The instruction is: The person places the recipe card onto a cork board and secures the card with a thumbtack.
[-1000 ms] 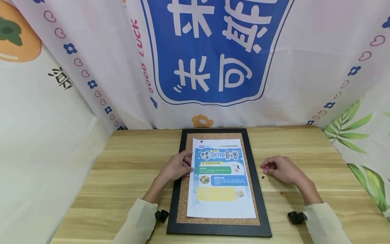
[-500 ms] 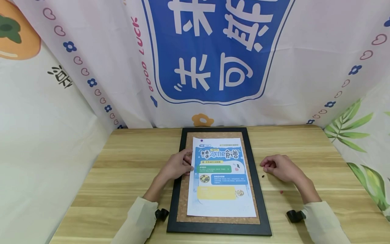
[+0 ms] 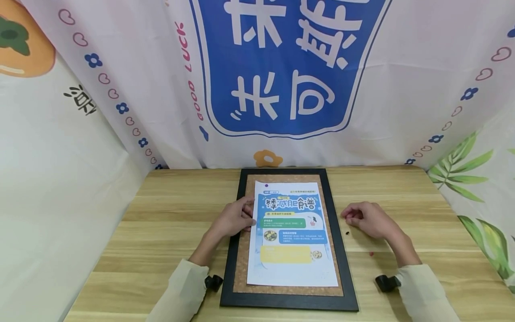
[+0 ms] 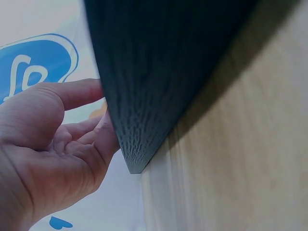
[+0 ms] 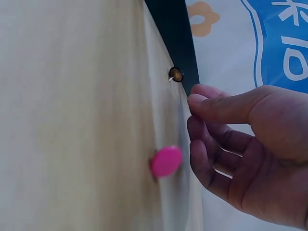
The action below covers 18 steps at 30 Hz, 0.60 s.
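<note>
A printed paper sheet (image 3: 291, 273) lies on a cork board (image 3: 243, 259) with a black frame (image 3: 289, 301). One purple thumbtack (image 3: 266, 185) sits in the sheet's upper left corner. My left hand (image 3: 232, 220) rests over the frame's left side, thumb and fingers touching the sheet's left edge; the fingertips are partly hidden in the left wrist view. To the right of the frame, my right hand (image 3: 367, 219) pinches a pink thumbtack between thumb and index finger. Only a trace of pink shows in the head view, and the fingers hide it in the right wrist view.
On the wooden table (image 3: 169, 210), a dark thumbtack (image 5: 176, 74) lies on its side close to the frame's right edge. Nearer the front is a loose pink thumbtack (image 5: 166, 161). A printed curtain (image 3: 342, 152) hangs along the table's back edge.
My right hand has shifted slightly left towards the frame, and the pink between its fingertips is less visible now. My left hand and the sheet stay in place.
</note>
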Motion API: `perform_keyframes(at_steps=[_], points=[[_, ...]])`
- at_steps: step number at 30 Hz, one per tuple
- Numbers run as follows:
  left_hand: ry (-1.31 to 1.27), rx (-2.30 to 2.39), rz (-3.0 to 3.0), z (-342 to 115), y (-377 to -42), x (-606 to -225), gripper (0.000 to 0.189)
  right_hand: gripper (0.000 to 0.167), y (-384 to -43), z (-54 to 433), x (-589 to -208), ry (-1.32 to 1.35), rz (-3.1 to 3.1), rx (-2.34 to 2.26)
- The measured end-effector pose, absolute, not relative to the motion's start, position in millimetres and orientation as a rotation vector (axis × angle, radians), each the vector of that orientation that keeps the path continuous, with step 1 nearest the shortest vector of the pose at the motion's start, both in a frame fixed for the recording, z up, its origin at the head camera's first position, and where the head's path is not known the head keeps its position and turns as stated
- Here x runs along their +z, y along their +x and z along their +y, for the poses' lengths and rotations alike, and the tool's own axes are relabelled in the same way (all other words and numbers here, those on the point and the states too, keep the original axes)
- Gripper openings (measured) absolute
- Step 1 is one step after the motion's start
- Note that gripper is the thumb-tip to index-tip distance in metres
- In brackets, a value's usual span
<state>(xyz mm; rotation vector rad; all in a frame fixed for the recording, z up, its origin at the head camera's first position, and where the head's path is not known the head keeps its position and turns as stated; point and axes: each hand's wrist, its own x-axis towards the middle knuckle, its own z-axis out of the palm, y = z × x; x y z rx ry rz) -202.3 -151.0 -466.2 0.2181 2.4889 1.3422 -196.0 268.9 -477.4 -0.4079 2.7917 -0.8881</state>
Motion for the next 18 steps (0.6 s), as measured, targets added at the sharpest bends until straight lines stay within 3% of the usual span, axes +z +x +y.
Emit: perform_keyframes(at_steps=[18], points=[[0.193, 1.333, 2.488, -150, -203, -467, 0.067, 0.016, -210, 248, -465, -0.423, 2.823, -0.974]])
